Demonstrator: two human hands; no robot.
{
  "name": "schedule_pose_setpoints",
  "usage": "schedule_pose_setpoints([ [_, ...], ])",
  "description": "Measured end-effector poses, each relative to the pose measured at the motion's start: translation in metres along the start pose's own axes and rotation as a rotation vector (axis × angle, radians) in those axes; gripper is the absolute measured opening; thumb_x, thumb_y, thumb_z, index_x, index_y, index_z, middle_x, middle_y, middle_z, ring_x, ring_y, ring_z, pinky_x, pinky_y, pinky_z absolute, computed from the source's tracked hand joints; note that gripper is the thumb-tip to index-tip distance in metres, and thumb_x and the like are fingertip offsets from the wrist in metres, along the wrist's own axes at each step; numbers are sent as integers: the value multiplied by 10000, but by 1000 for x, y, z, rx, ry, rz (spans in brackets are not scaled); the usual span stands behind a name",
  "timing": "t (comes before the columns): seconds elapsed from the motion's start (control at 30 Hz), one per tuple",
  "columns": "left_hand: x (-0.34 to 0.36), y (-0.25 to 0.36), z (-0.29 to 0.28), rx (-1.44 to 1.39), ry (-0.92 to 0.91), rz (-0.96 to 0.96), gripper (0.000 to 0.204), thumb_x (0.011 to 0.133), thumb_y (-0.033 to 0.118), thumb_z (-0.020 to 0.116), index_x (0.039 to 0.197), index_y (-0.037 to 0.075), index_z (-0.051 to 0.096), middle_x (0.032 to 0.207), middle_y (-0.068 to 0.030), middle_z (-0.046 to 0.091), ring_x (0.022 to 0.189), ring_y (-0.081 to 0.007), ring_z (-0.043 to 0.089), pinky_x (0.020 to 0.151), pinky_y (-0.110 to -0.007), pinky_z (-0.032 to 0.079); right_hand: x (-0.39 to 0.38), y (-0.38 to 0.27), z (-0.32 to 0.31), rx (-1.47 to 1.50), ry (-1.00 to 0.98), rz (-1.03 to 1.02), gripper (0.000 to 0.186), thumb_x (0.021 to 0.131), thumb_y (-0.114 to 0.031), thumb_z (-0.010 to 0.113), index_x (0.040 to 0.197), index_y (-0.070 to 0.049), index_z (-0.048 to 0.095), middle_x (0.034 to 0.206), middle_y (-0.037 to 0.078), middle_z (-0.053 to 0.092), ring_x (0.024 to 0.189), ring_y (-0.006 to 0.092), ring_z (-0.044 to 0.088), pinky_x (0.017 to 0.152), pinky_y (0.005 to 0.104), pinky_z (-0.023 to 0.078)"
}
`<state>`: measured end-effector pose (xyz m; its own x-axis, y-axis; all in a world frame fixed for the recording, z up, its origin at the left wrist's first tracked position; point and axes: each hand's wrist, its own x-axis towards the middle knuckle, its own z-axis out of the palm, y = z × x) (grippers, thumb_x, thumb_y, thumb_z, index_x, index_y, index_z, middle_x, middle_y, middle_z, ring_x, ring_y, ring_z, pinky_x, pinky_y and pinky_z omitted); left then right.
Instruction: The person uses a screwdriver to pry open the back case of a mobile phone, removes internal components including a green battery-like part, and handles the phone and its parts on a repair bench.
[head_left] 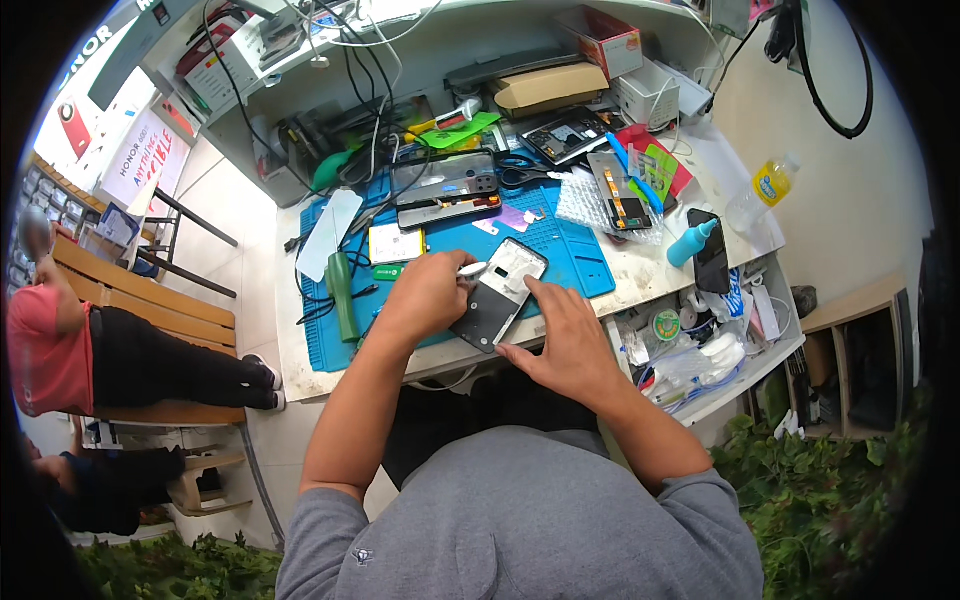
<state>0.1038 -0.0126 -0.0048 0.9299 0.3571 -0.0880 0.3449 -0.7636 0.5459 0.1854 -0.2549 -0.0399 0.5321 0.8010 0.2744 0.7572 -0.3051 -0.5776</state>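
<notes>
A phone frame point(490, 312), dark grey at its near end and silver-white at its far end, is tilted at the front of the blue repair mat point(572, 262). My right hand point(568, 340) grips its right edge, thumb at the near corner and fingers along the side. In my left hand point(428, 296), closed at the frame's left side, is a small pale tool point(474, 270) whose exact kind I cannot make out. Left of that hand lie a green-handled tool point(341, 295), a white and yellow phone battery point(397, 244) and a small green piece point(388, 272).
Opened phone parts point(445, 190), scissors point(525, 170) and bubble wrap point(585, 203) crowd the mat's far side. To the right are a light-blue squeeze bottle point(692, 243), a black phone point(711, 255) and a drink bottle point(765, 190). An open, cluttered drawer point(745, 372) juts out below.
</notes>
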Motion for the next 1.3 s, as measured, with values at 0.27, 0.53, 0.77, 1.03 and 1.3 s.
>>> schedule_pose_setpoints([
  [0.27,-9,5,3,4,-1,5,312,992,138,835,1263,-13,802,1087,-270,835,1035,-463,803,919,-517,618,12,-17,-7,138,-74,173,1360,769,-641,990,1703,134,376,1488,321,659,1381,464,641,1168,537,551],
  [0.53,-36,27,12,-105,121,-50,316,985,151,846,1239,-17,762,1040,-276,827,968,-473,805,875,-538,625,18,-35,7,-101,-96,161,1418,804,-562,960,1765,138,186,1563,368,526,1382,494,623,1093,537,612],
  [0.77,-49,17,26,-261,191,-60,427,1002,230,869,1313,-18,713,1042,-257,813,951,-439,801,861,-498,613,19,-21,20,-167,-52,-2,1248,838,-313,842,1762,158,147,1623,422,444,1394,547,538,1259,549,476],
  [1.03,-64,-1,-19,-376,223,-123,490,1179,444,589,1394,4,608,1176,-294,763,1112,-477,756,981,-541,565,32,-9,-14,-59,-276,-1,1081,840,-282,792,1688,203,330,1616,374,521,1426,511,528,1275,519,461],
  [1.3,-69,-33,2,-192,317,-56,216,1112,159,724,1218,-27,748,1037,-197,754,936,-322,727,883,-421,576,44,-7,-16,-94,-293,-108,902,831,-358,846,1579,82,602,1491,252,688,1371,410,635,1135,497,585],
])
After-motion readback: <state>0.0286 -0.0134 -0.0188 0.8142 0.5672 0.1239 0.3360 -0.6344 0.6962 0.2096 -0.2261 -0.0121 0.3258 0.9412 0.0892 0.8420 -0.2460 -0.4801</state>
